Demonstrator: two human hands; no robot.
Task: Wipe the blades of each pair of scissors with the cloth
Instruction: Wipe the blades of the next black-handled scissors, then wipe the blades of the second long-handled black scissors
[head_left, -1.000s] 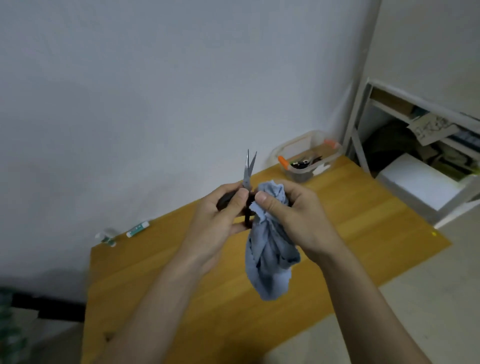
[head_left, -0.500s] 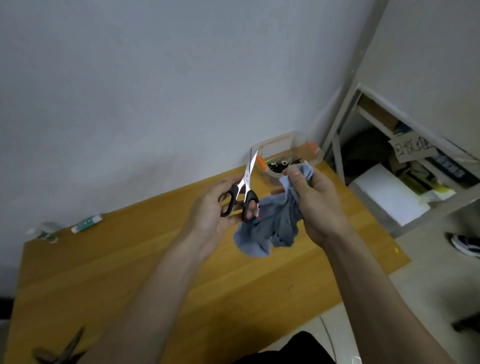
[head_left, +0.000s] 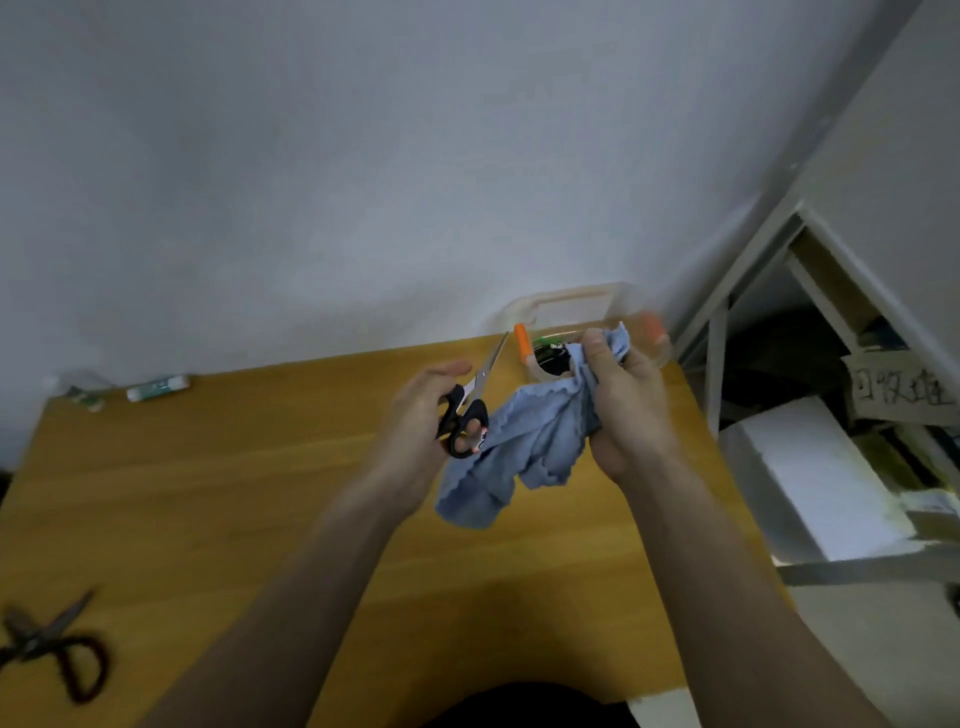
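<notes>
Scissors (head_left: 470, 402): black-handled pair held above the wooden table (head_left: 218, 483), blades together and pointing up and away toward the wall; the steel shows pale and narrow, with a small orange mark near the lower handle loop.
Left hand (head_left: 421, 426): holds the black handles, a finger showing through the lower loop, thumb raised beside the blades.
Cloth (head_left: 524, 452): pale blue, crumpled, with a wavy stitched edge; it hangs from the right hand and touches the lower scissor handle.
Right hand (head_left: 626, 410): fingers and thumb curled round the upper part of the cloth, a corner sticking out above the thumb.
Writing: a cardboard sign (head_left: 901, 392) on the metal shelf (head_left: 748, 291) at the right bears dark handwritten characters, blurred; a small white tube (head_left: 158, 387) with a green label lies at the table's far left edge, its print too small to read.
Container (head_left: 582, 332): clear plastic tub with orange clips at the table's far right corner, holding dark items, one with a green patch; which items cannot be told.
Second scissors (head_left: 49, 649): dark-handled pair lying flat at the table's near left corner, blurred.
</notes>
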